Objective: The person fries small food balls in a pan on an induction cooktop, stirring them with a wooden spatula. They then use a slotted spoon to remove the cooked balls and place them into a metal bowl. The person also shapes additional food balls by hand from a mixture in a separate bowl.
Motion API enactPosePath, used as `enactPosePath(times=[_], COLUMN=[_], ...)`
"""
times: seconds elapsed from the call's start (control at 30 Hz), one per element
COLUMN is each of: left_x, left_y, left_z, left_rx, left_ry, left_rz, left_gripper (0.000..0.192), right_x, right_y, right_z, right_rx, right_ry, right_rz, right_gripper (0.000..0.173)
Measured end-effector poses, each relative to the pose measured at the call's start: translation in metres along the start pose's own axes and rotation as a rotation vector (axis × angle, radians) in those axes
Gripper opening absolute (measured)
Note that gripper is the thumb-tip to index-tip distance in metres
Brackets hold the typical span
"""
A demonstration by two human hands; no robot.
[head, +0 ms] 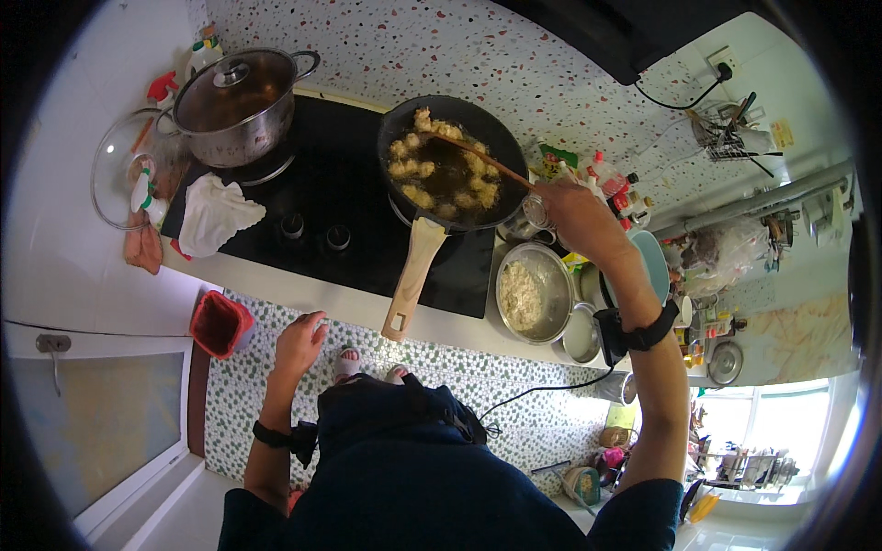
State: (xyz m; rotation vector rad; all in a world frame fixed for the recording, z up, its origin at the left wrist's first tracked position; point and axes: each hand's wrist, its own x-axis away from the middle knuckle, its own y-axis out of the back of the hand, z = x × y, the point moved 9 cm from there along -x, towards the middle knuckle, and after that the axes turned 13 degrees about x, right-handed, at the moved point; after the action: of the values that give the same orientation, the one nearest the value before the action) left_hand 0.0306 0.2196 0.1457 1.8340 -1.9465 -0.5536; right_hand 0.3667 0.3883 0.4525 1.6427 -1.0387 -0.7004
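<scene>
My right hand (577,215) grips brown wooden chopsticks (490,162), whose tips reach into a dark frying pan (451,107). Several battered, golden fried pieces (481,178) lie in the pan's oil, mostly around its edge. The pan sits on a black cooktop (331,186), and its pale wooden handle (415,275) juts out past the counter edge. Below that arm stands a steel bowl (558,303) of pale, lumpy battered food (520,296). My left hand (300,344) hangs in front of the counter, fingers apart and holding nothing.
A lidded steel pot (238,131) stands at the cooktop's left, near a white cloth (213,213) and a glass lid (114,182). Bottles (610,175) crowd the right of the pan. A smaller bowl (581,334) touches the counter's front. A red-lined bin (220,324) is on the floor.
</scene>
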Motion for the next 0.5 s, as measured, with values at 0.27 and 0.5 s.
enactPosePath(times=[0.27, 0.5], left_x=[-0.002, -0.005], left_y=[-0.004, -0.005], left_z=[0.002, 0.0], left_rx=[-0.001, 0.019], left_ry=[0.037, -0.017], left_rz=[0.039, 0.012], left_gripper=[0.028, 0.029], right_x=[0.006, 0.017], right_y=[0.009, -0.011], right_z=[-0.029, -0.075], right_rx=[-0.072, -0.273], right_ry=[-0.005, -0.164], right_rz=[-0.098, 0.086], right_gripper=[0.044, 0.037])
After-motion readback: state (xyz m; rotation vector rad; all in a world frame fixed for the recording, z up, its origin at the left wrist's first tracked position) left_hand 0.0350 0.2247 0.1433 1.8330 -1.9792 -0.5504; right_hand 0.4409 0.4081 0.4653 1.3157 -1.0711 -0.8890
